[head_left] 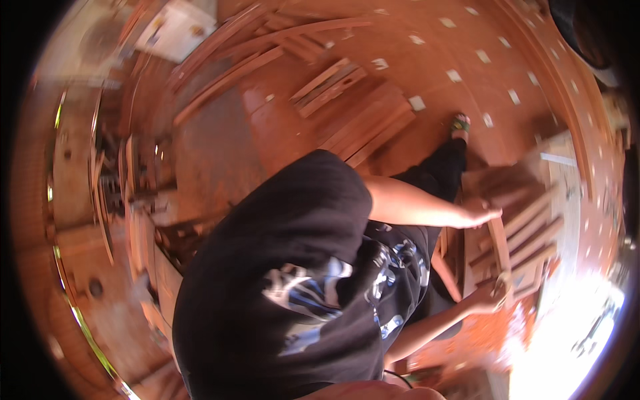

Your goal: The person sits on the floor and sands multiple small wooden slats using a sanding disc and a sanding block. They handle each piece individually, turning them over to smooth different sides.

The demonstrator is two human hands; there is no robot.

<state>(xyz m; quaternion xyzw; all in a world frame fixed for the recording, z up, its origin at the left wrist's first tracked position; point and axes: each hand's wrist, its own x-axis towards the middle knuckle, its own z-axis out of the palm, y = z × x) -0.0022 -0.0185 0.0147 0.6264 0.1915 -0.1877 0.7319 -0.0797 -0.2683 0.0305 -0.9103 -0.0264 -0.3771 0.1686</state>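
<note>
Both my arms reach out to the right side of the head view. A flat wooden strip (499, 245) spans the gap between my hands. At its upper end, my left hand (481, 216) is closed on it. Lower down, my right hand (489, 298) is wrapped about the other end. Just beyond the strip, several wooden slats (535, 239) lie side by side at a slant, apparently on a low stand. Motion blur hides the finer detail of my fingers and the strip's ends.
Stacked wooden boards (363, 117) lie on the reddish floor past my left knee. Long timber pieces (233, 77) are heaped at the upper left. A white box-like object (177, 30) stands there too. Strong glare (567, 340) washes out the lower right.
</note>
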